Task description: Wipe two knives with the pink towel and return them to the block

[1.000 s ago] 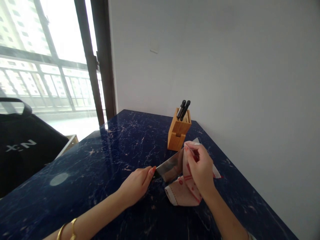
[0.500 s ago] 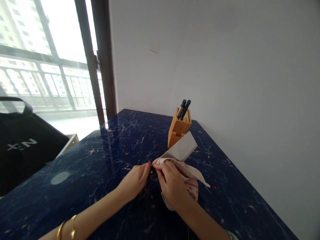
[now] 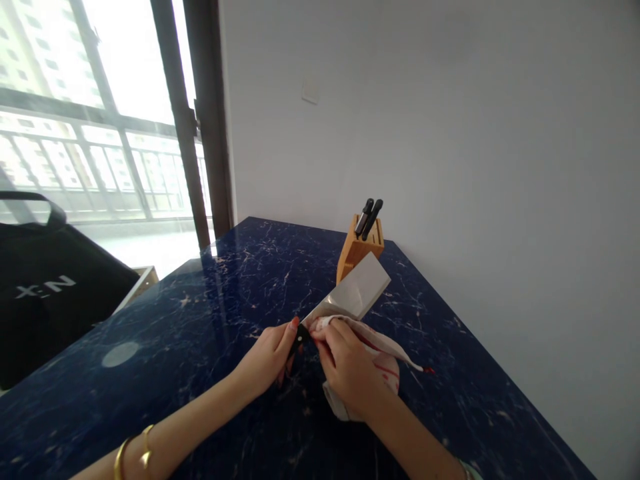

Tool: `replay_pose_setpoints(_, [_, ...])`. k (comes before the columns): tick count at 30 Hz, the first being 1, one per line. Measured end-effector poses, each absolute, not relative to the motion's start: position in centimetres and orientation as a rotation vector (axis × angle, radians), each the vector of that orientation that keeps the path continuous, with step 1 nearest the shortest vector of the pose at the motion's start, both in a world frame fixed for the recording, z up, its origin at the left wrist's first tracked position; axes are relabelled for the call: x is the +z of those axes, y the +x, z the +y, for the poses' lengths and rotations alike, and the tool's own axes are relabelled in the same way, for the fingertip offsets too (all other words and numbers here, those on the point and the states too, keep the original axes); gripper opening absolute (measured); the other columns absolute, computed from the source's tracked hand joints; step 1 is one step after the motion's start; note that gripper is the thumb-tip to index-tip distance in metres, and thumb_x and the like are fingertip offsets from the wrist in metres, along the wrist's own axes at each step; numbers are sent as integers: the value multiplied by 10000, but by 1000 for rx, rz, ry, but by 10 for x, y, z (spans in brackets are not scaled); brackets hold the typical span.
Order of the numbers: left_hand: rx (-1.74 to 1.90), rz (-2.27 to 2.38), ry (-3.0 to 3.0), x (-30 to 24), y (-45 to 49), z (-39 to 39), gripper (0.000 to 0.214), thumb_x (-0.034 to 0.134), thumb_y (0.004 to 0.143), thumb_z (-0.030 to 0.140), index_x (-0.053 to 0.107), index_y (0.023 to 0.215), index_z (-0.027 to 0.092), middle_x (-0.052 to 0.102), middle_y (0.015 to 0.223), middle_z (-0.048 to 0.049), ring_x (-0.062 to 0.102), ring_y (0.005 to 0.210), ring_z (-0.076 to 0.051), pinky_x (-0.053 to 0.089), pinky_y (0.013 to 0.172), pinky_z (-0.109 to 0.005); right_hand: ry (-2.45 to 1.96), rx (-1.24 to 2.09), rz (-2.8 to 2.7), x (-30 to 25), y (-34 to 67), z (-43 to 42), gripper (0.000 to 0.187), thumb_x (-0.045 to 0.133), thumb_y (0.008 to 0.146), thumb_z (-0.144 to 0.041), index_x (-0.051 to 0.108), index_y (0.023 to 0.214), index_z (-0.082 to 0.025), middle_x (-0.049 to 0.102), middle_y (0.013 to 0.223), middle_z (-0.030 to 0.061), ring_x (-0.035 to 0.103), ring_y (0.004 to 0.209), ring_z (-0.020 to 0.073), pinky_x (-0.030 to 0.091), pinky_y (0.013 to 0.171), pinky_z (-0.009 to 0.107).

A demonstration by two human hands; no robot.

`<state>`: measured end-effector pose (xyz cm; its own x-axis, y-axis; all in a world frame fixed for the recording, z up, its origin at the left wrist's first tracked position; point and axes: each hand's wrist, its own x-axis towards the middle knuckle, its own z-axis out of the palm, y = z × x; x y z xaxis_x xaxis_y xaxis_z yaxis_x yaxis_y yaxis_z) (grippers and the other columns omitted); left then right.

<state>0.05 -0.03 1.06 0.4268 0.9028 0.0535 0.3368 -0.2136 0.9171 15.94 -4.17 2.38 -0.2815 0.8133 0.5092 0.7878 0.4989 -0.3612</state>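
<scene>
Left hand (image 3: 267, 357) holds cleaver (image 3: 357, 288); blue tabletop (image 3: 255, 280) borders wall (image 3: 450, 133).

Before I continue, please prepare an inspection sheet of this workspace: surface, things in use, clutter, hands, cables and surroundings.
Surface: glossy dark blue table with pale veins; a pale round patch, mark or reflection, cannot tell.
Things in use: cleaver, blade pointing away; red-patterned cloth at the blade's handle end.
Clutter: nothing seen; a wooden knife block with two dark handles stands behind the cleaver.
Hands: left hand grips the cleaver's handle; right hand holds the cloth.
Cables: nothing seen.
Surroundings: black bag and bright window at left; plain wall behind.
</scene>
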Motion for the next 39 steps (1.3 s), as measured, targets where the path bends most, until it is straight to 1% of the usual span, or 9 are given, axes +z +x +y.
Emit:
replay_pose_setpoints(3, [814,1050,1667,4,0,4,539,226,841,581,506,666,155,496,405,29,455,298,-113,332,309,-199,-1342,56,-2186,24,164,-43,175,432,758,-44,502,813,-195,541,847,42,500,833,198,443,764,366])
replay_pose_setpoints(7, [852,1033,1619,-2,1,8,539,237,838,584,500,650,152,487,391,35,441,282,-102,320,293,-185,-1309,85,-2186,22,166,-45,202,414,763,-36,498,837,-204,541,861,45,498,836,199,434,769,357])
replay_pose_setpoints(14, [816,1020,1626,-1,-1,6,545,237,839,582,505,650,148,497,397,33,440,279,-94,321,306,-180,-1262,78,-1908,29,182,-36,188,413,763,-36,496,809,-198,536,868,42,504,863,185,415,803,355])
replay_pose_setpoints(19, [813,1022,1595,-3,-1,8,545,239,834,591,507,660,149,501,395,32,447,283,-103,314,298,-185,-1227,183,-2199,32,181,-41,197,428,746,-35,498,801,-210,548,835,26,514,827,182,430,760,335])
replay_pose_setpoints(21, [819,1022,1586,-4,-1,9,544,238,835,589,506,660,149,503,394,30,448,281,-104,317,299,-186,-1224,185,-2208,33,183,-40,201,425,755,-44,502,804,-224,556,840,25,521,836,185,431,767,333])
replay_pose_setpoints(27, [754,1014,1608,3,-1,5,559,225,834,593,499,642,146,499,388,26,444,276,-91,317,311,-174,-1261,42,-1710,40,222,-20,102,466,796,-154,543,837,-206,589,896,46,552,869,187,437,801,343])
replay_pose_setpoints(30, [712,1010,1606,7,0,1,563,219,828,604,497,650,147,498,400,30,443,281,-87,317,314,-172,-1292,-22,-1533,43,239,-16,98,471,804,-184,545,866,-198,600,903,49,561,874,181,442,798,340])
replay_pose_setpoints(36, [694,1031,1637,11,1,-1,571,201,826,609,493,646,153,498,403,29,448,292,-96,324,328,-185,-1276,12,-1672,45,238,-21,95,476,782,-151,547,827,-197,599,904,47,558,882,178,441,802,332])
replay_pose_setpoints(39, [662,1028,1692,14,1,-2,577,200,826,609,504,646,153,498,406,26,451,299,-97,325,340,-189,-1315,-66,-1556,49,244,-20,113,469,785,-149,552,845,-197,608,888,46,564,868,178,444,797,337])
